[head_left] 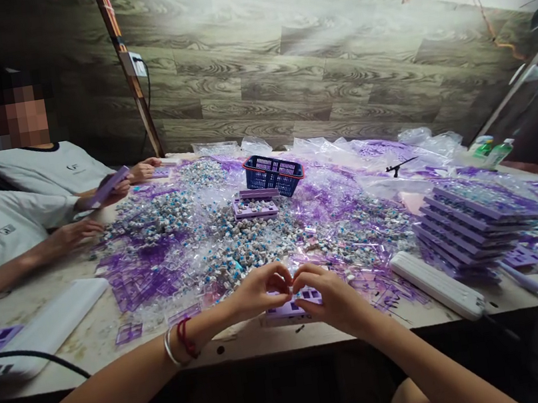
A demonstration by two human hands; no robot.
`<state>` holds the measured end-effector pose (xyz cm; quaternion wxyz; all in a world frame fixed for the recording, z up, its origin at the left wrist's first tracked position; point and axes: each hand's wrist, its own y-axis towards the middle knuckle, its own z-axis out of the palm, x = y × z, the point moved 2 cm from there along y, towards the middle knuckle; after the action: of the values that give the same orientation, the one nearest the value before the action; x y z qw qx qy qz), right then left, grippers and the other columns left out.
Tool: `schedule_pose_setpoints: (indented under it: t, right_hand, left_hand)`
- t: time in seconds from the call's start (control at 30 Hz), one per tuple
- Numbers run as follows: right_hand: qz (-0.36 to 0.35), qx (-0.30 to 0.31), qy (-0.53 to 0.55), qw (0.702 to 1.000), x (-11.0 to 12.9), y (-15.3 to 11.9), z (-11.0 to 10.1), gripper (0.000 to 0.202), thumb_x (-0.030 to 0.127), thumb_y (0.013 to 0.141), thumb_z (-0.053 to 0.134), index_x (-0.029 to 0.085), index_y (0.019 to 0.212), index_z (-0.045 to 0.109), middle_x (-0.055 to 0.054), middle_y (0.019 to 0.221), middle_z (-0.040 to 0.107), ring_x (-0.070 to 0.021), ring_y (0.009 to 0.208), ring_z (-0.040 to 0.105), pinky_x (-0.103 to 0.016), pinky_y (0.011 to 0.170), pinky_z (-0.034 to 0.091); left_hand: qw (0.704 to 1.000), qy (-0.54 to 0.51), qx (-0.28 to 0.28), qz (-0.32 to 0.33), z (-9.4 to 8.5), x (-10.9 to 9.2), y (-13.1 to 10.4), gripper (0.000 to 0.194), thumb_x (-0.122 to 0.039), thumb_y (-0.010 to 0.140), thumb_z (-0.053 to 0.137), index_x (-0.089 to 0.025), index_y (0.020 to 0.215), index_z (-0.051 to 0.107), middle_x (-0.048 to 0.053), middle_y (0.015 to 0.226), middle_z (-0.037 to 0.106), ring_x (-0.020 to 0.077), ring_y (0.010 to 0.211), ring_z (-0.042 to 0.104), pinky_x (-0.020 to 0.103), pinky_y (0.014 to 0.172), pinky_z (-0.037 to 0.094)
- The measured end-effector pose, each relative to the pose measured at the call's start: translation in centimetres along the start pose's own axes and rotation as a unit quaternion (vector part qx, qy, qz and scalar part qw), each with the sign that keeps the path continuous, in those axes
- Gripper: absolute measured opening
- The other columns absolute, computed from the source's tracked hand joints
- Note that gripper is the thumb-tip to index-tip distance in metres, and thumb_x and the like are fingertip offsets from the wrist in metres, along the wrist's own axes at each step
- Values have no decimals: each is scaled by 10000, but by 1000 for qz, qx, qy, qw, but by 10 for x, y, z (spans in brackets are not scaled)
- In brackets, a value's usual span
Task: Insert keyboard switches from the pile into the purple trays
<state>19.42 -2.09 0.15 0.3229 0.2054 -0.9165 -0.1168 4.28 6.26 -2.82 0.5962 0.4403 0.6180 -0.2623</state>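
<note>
My left hand (257, 292) and my right hand (332, 296) meet fingertip to fingertip at the table's near edge. Both are curled into a pinch over a purple panel (279, 310) with rectangular openings. Whatever sits between the fingertips is too small and too covered to make out. Around the panel lie small white-and-blue parts (229, 256) in a wide heap. Flat clear-purple plastic pieces (141, 278) are mixed among them.
Behind the heap stands a dark blue basket (272, 175), with purple panels (256, 207) before it. Stacked panels (472, 225) and a white bar-shaped device (438, 285) are to the right; another white device (59, 323) lies left. Two people sit at left, one holding a purple panel (109, 187).
</note>
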Motion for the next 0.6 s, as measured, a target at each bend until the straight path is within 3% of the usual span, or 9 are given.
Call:
schedule_pose_setpoints:
  t: [0.13,0.2,0.37,0.6]
  right_hand:
    - [9,-26,-1,1000,-4,2,5,165,44,740,583,192,813,581,-24,846,619,-162,807,590,-278,737,451]
    - [14,-36,-12,999,-8,2,5,173,35,722,586,189,801,580,-23,829,626,-167,804,592,-279,733,448]
    - [37,-20,-81,996,-19,-3,1,175,62,716,604,195,831,599,-29,829,646,-186,815,600,-299,746,455]
    - [43,11,-137,990,-20,-4,4,144,96,749,644,208,840,638,-20,815,683,-189,832,603,-306,775,452]
  left_hand:
    - [1000,1,5,11,1,3,0,155,-154,744,619,-130,870,532,4,786,567,113,729,574,265,719,494]
    - [997,69,-9,38,-1,3,0,145,-158,755,608,-134,881,542,20,818,566,124,748,567,267,713,496]
    - [929,331,-23,166,-7,0,-2,160,-130,769,603,-157,926,590,89,1018,568,198,982,535,326,874,455]
    - [882,425,47,200,-5,4,-3,205,-139,858,513,-164,1047,587,94,1031,598,205,965,543,326,870,435]
